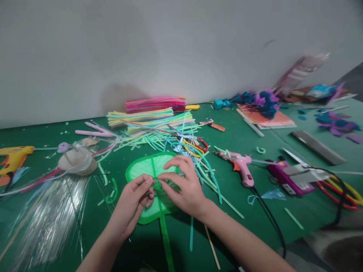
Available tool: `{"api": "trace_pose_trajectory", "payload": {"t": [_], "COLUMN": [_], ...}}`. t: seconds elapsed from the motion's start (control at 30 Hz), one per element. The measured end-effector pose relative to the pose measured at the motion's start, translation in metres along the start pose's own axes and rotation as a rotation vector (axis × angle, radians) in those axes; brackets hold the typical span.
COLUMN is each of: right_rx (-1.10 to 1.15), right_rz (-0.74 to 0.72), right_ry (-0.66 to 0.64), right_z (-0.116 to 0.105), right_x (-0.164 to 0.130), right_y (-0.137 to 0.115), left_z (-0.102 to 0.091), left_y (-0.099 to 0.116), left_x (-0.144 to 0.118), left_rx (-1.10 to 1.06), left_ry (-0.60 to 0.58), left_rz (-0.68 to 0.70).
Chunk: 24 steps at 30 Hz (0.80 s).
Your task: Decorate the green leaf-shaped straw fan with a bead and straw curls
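Observation:
A green fan-shaped frame (143, 219) with pale see-through filling and a green-wrapped stem lies on the table in front of me. Over its middle, my left hand (133, 204) pinches a small green pipe cleaner piece (156, 184) between thumb and fingertips. From the other side, thumb and index finger of my right hand (185, 189) close on the same piece, the remaining fingers raised. Part of the piece is hidden by the fingertips. I cannot tell whether it is attached to the frame's midrib.
Bundles of pastel pipe cleaners (159, 124) and a pink bundle (155, 104) lie behind. A pink glue gun (241, 164) with a black cable is on the right, near scissors (337, 185). A yellow glue gun (15, 158) and a plastic cup (76, 162) are left.

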State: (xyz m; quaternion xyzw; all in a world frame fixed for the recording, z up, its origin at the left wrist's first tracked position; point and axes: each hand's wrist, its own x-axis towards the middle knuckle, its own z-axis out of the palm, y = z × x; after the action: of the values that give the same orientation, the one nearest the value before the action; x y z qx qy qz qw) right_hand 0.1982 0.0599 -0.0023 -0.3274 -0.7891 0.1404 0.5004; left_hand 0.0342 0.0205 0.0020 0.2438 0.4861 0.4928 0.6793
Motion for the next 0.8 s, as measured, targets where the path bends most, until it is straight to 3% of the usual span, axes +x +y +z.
{"api": "trace_pose_trajectory", "payload": {"t": [0.17,0.27,0.53,0.8], "right_rx": [0.019,0.08,0.469,0.571], "right_rz": [0.018,0.1,0.606,0.677], "right_ry": [-0.001,0.002,-0.221,-0.227], "right_z": [-0.001,-0.003,-0.012,-0.01], "right_x": [0.0,0.002,0.008,0.009], "right_y": [0.0,0.0,0.009,0.011], "left_z": [-0.001,-0.002,-0.009,-0.006], "left_y": [0.001,0.002,0.009,0.006], "left_x": [0.001,0.001,0.0,0.0], "left_rx": [-0.018,-0.019,0.016,0.166], "left_ry": [-0.018,0.01,0.046,0.055], "left_rz": [-0.017,-0.007,0.015,0.081]}}
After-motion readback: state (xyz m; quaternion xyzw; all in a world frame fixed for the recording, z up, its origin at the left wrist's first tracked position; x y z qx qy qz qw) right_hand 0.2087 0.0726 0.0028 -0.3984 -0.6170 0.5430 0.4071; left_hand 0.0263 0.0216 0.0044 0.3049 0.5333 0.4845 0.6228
